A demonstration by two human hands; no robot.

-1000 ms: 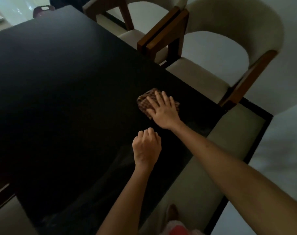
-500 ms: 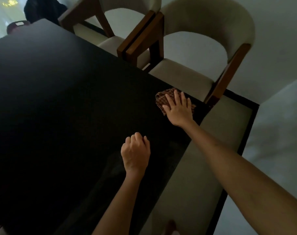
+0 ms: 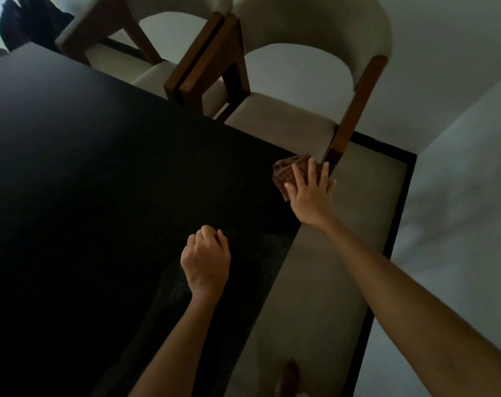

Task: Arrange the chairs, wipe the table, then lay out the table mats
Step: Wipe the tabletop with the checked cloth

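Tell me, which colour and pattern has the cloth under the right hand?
The cloth is brown with a small checked pattern, seen in the head view.

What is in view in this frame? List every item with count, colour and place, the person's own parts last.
Glossy black rectangular table: one, fills left and centre.
Cream upholstered chairs with brown wooden arms: two, along the table's far edge; near one, far one.
Brown checked cloth: one, at the table's far right corner.
Beige rug with dark border: one, on the floor right of the table.
Dark bag-like shape: one, top left, unclear.
Right hand: flat on the cloth.
Left hand: loose fist over the table.
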